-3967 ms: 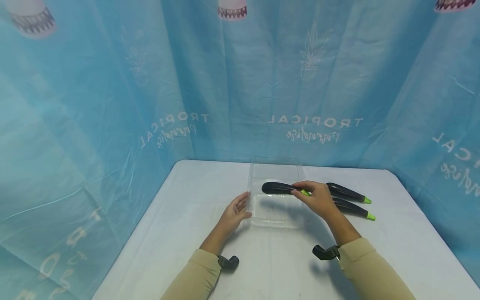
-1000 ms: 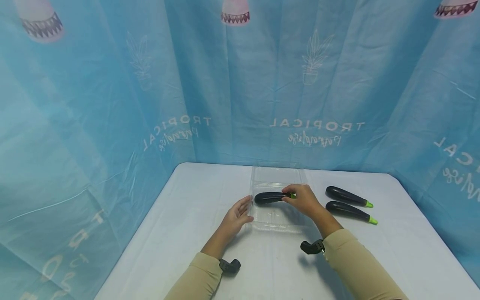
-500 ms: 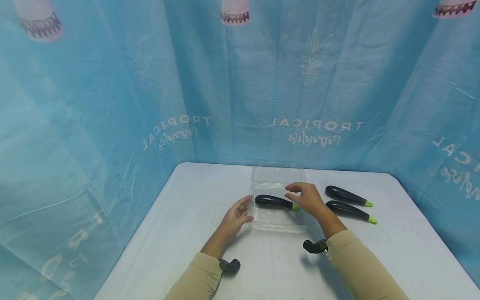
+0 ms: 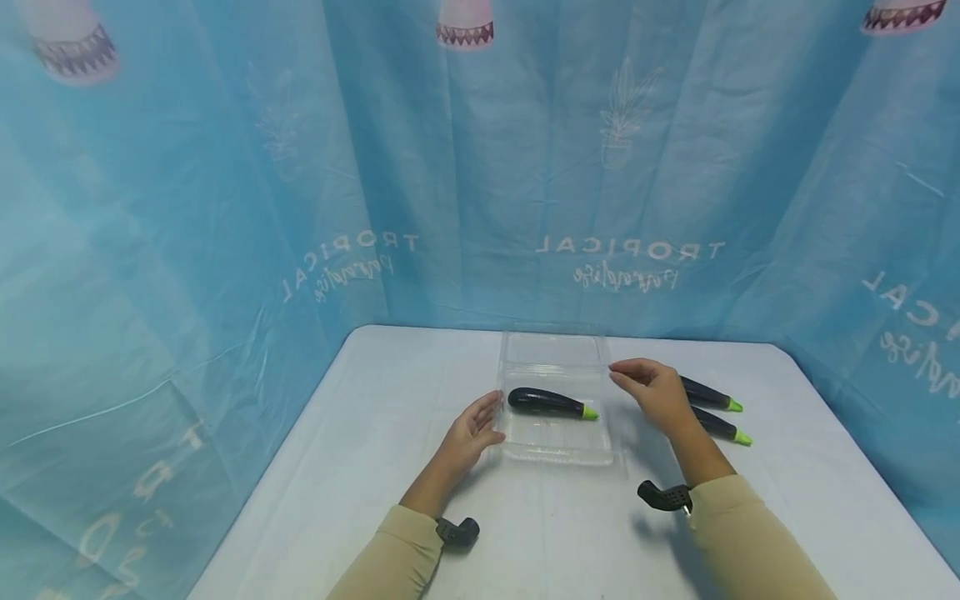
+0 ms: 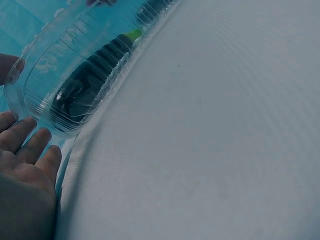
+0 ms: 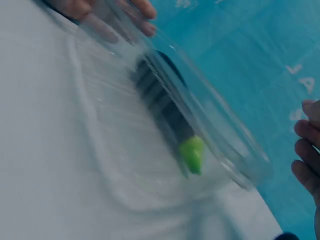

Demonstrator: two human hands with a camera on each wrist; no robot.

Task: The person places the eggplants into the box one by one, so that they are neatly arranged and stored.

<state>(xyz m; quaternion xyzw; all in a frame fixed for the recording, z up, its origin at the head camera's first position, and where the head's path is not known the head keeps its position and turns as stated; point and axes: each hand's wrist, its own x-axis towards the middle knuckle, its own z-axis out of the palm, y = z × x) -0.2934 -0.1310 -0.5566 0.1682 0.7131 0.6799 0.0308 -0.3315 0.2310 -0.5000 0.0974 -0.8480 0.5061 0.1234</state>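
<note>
Touching the box at its left side: left hand, fingers relaxed. Right hand just off box's right side, holding nothing, fingers loosely bent. Eggplant inside box's near half; two more eggplants right, on surface. Curtain behind.

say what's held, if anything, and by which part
Nothing: the left hand touches the left end of a clear rectangular plastic container; right hand empty.

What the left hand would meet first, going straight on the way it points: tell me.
The left hand would first meet the left side of the clear plastic container. Its fingers lie right at that side; whether they touch it is hard to tell. The eggplant lies inside, beyond that side.
</note>
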